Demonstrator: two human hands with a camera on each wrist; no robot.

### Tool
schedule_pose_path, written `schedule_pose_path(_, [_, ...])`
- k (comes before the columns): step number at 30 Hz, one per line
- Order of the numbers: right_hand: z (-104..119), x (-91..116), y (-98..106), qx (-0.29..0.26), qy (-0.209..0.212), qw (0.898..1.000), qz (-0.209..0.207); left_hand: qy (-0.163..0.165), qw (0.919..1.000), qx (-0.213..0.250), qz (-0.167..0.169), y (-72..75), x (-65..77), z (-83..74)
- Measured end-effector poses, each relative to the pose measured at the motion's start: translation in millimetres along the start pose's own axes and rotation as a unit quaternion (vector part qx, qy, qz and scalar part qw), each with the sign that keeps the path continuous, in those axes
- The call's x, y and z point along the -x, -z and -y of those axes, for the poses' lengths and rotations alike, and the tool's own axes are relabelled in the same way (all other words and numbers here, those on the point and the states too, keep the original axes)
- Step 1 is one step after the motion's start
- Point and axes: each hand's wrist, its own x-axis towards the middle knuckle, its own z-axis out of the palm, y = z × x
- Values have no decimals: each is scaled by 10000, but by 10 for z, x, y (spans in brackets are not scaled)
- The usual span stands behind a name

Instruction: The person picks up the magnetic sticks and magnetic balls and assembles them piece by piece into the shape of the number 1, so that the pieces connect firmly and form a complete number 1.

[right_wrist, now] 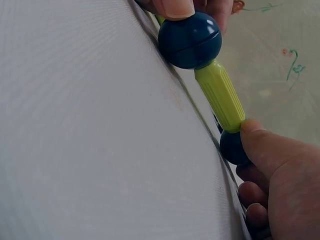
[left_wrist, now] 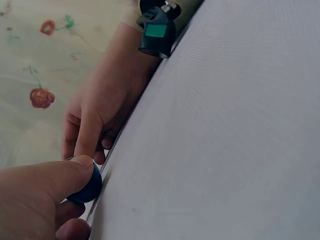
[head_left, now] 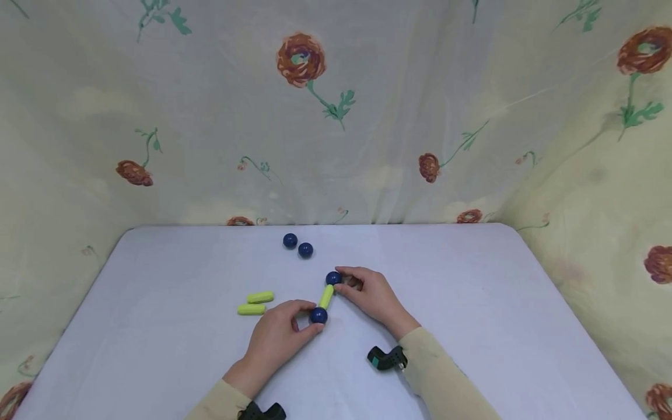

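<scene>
A ribbed yellow-green rod [right_wrist: 220, 97] joins two dark blue balls, one at each end. My left hand [head_left: 280, 332] pinches the nearer ball [head_left: 318, 315] between thumb and fingers. At the farther ball [head_left: 333, 278], my right hand [head_left: 371, 293] grips with thumb and fingertips, the thumb lying by the rod's end in the right wrist view. Seen from the left wrist, the left thumb covers part of the near ball [left_wrist: 89, 187], and the rod is hidden there.
Two loose yellow-green rods [head_left: 255, 303] lie left of my left hand. Farther back on the white table [head_left: 446, 262] sit two more blue balls [head_left: 297, 245]. Flower-patterned cloth [head_left: 378, 157] hangs behind the table and at its sides. Black wrist cameras [head_left: 387, 357] are strapped to both sleeves.
</scene>
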Motion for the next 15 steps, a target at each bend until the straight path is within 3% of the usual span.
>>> schedule_pose_path(4, [4, 2, -24, -38, -1, 10000, 65, 121, 9999, 106, -7, 11, 23, 20])
schedule_pose_path(15, [0, -22, 36, 172, 188, 9997, -26, -48, 9998, 151, -111, -5, -11, 15])
